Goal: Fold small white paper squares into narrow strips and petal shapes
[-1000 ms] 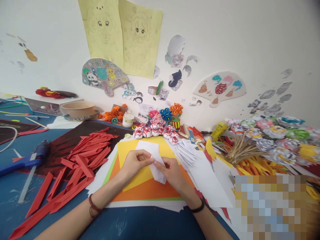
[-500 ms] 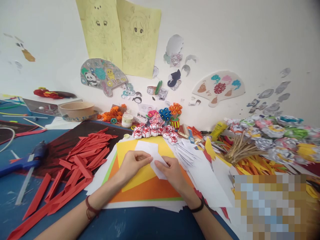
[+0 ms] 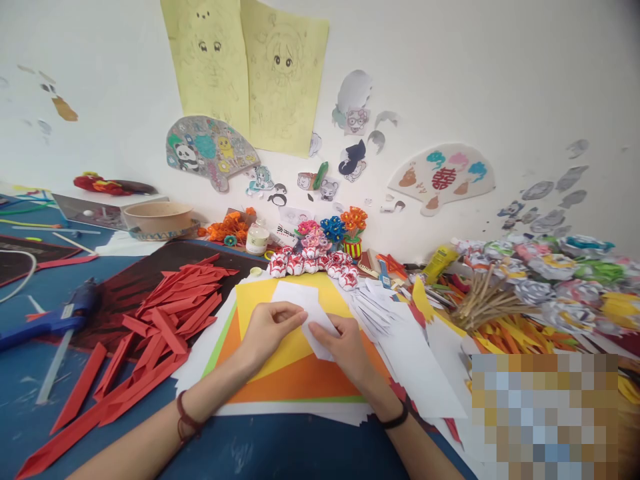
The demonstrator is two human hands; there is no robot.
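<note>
A small piece of white paper [image 3: 316, 327] is held between my two hands above a stack of coloured sheets. My left hand [image 3: 274, 328] pinches its left side between thumb and fingers. On the lower right, my right hand [image 3: 343, 339] grips the same piece, thumb on top. Beneath lie a yellow sheet [image 3: 250, 293] and an orange sheet [image 3: 300, 387], with green and white edges showing below them. Another white area of paper shows just behind my left fingers; whether it is a separate piece I cannot tell.
Folded red paper strips [image 3: 170, 320] pile up on the left, near a blue glue gun [image 3: 70, 317]. Cut white strips [image 3: 375, 303] lie right of the stack. Small paper flowers [image 3: 313, 260] stand behind it. Thin sticks [image 3: 485, 293] and large paper flowers [image 3: 555, 267] fill the right.
The whole view has shifted slightly, so the scene sits a little further right. Both hands keep their hold on the white paper, with hardly any movement.
</note>
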